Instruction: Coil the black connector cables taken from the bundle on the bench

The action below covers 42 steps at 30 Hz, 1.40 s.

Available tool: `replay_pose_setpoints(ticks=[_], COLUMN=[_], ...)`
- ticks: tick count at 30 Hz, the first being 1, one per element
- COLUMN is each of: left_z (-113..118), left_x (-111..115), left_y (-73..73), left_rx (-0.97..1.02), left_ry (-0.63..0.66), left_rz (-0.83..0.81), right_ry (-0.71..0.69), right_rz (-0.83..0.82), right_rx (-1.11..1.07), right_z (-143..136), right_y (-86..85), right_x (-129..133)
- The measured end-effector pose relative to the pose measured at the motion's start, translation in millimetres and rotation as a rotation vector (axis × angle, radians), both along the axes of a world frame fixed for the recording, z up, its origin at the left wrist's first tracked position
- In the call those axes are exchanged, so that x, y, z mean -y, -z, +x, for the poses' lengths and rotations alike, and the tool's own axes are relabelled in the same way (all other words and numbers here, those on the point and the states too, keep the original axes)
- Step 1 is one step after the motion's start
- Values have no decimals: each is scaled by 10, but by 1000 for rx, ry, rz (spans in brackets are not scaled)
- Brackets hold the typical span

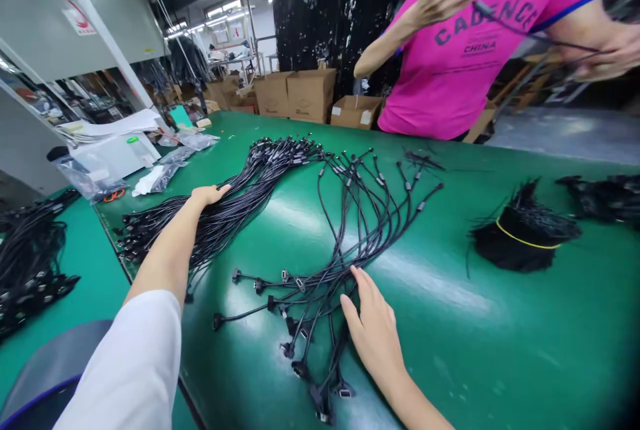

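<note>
Head view, and the left hand (210, 195) is out over the thick cable bundle (250, 200) on the green table (440, 350), palm down; whether those fingers grip, I cannot tell. Over to the right hand (375, 323): thumb apart from the fingers, open, fingertips at the edge of the smaller cable pile (353, 263), where the black cables cross and their connectors fan out at both ends. Farther right sits a black bundle (523, 237) with a yellow band around it. Across the table, a person in a pink shirt (460, 50) has a dark cable (540, 37) stretched between both hands, somewhat blurred.
</note>
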<state>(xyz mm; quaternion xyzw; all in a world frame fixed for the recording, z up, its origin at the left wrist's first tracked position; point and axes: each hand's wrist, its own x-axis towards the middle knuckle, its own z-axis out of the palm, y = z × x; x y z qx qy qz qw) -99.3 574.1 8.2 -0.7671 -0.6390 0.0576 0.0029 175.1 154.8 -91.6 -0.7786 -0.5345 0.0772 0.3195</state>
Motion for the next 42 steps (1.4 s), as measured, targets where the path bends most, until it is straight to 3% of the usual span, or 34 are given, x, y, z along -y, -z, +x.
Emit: replay_pose_setpoints(ticks=[3,8,16,20,22,25,29,31,36,39,42], left_z=[367,966,1967,2257,2215,1897,1318,1136,1068,1079,1018], left_x=[114,572,1476,1903,2036,2123,2248,2385,2784,2952,3080], left_y=[141,261,327,314,234,35,-199,-263,-456,-649,-802], left_rx=[36,74,131,139,134,106,64,84,215,310,383], left_ry=[6,71,218,349,428,496,430,391,375,421,477], left_rz=[-13,8,-53,-128,-170,-213,-159,-71,152,172,128], right_ry=[32,-31,-125,-79,-59,-33,-19,-15,71,90,4], right_rz=[-18,4,6,55,88,97,127,154,221,247,217], right_rx=[34,133,1,-78,-105,-139,-193,-208,-191,-140,-59], right_z=[-20,-31,32,97,132,168,174,169,217,283,341], right_y=[-47,-48,-132,-127,-106,-74,-48,-44,-61,-123,-225], right_x=[-93,-145,171,380,503,666,745,743,861,1035,1158])
